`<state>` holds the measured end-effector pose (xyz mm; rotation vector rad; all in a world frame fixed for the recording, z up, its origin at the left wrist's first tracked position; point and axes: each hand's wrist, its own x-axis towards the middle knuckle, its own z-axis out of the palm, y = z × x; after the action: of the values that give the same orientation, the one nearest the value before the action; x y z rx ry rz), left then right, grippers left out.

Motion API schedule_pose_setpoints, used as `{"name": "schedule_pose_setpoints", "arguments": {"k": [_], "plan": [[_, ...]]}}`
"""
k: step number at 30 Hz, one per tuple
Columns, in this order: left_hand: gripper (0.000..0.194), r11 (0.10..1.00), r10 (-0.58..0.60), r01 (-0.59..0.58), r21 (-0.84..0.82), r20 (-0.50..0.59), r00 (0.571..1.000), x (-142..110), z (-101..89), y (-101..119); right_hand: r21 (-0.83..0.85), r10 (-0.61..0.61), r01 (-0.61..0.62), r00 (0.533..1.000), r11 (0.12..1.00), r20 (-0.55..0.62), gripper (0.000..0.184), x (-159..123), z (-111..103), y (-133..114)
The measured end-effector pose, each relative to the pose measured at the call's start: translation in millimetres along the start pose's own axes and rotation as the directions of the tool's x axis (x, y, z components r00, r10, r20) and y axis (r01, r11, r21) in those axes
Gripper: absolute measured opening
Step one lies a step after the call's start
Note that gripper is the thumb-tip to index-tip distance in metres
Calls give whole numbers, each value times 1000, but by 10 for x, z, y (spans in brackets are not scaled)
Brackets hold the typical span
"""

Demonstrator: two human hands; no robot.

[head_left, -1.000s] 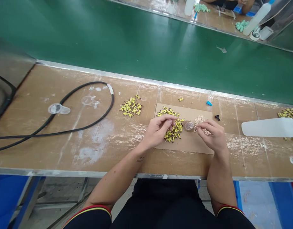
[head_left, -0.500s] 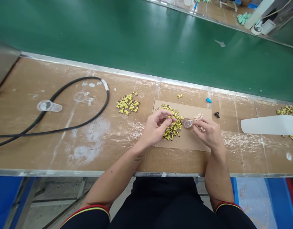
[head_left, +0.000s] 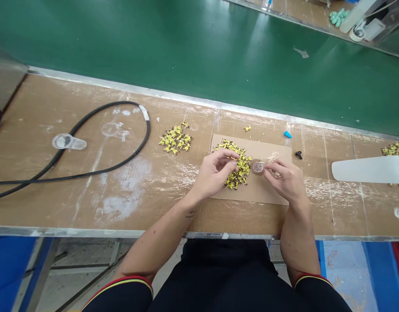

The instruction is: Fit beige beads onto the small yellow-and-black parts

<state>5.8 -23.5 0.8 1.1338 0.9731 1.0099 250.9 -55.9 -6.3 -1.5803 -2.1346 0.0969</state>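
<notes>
We look straight down at our two hands, working close together over a sheet of cardboard laid on the brown surface. Taking the far edge as 12 o'clock, the heap of yellow-and-black pieces lies at the middle of the cardboard, with the left hand at its 8 o'clock. That hand is curled, its thumb and fingertips drawn together at the heap's edge. They may be pinching one tiny piece, but it is too small for us to tell. The right hand is also curled in a pinch, its fingertips just beside a small clear cup at the heap's 3 o'clock. We cannot tell whether it grips the cup or something smaller. Small beige beads lie at the cup's 1 o'clock, with a few more by the right hand. With parts this small, we judge it best to work with the fingertips alone, keeping both hands low over the cardboard so that nothing strays. Farther out, a second heap of yellow pieces sits at 9 o'clock from the cardboard, beyond it a loop of black cable. A blue wedge lies at 1 o'clock, and a white plastic container at 3 o'clock.
</notes>
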Motion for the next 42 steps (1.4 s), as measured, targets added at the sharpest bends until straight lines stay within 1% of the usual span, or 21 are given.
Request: {"name": "schedule_pose_setpoints", "arguments": {"k": [2,4,6,8,11,14,19,22,27,33,37,42], "plan": [[13,999,-24,25,-31,24,999,-7,20,-14,71,6,-5,1000,997,-20,16,12,-31,-29],[15,995,-51,55,-77,52,997,-22,57,-35,196,24,-7,996,981,-85,13,22,-68,-89],[16,990,-62,72,-118,85,994,-49,107,-56,338,50,10,985,941,-166,10,26,-97,-180],[16,988,-53,69,-139,115,992,-83,160,-71,458,70,35,975,888,-211,9,23,-104,-285],[17,989,-35,53,-138,130,991,-131,221,-88,578,87,39,978,815,-189,8,14,-71,-416],[20,992,-23,38,-119,129,991,-158,248,-110,642,111,13,982,766,-152,8,11,-14,-478],[17,994,19,-5,-111,123,992,-173,254,-157,709,100,32,984,704,-144,10,16,62,-497],[16,997,55,-48,-64,123,991,-184,251,-155,718,93,43,984,695,-149,11,19,86,-505],[14,993,109,-114,33,125,986,-197,250,-120,705,80,52,985,707,-153,15,36,84,-519],[14,982,154,-165,89,121,981,-186,250,-141,670,68,56,985,740,-158,17,54,72,-539],[14,957,221,-238,164,113,969,-193,247,-161,647,74,38,987,761,-145,17,54,66,-547],[15,918,298,-317,239,111,948,-196,245,-171,662,64,36,990,749,-127,16,51,69,-540]]}}
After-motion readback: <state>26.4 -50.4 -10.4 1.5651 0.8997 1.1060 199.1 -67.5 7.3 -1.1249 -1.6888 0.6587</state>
